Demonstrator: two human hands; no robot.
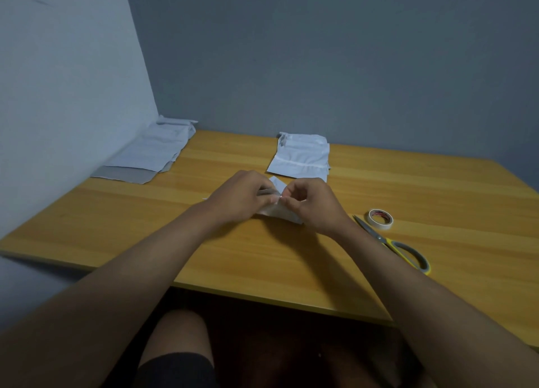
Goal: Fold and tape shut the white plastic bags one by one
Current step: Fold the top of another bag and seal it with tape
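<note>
A small folded white plastic bag (276, 211) lies on the wooden table (291, 256) in the middle, mostly covered by both hands. My left hand (240, 195) grips its left side with curled fingers. My right hand (313, 204) pinches the bag's upper edge beside the left fingertips. A corner of the bag (277, 182) sticks up between the hands. A roll of white tape (380, 218) sits to the right of my right hand. Scissors with yellow and grey handles (404, 250) lie just in front of the roll.
A pile of white bags (300, 157) rests behind the hands near the back wall. Another pile of flat white and grey bags (151, 154) lies at the far left against the side wall. My knee shows below the table's front edge.
</note>
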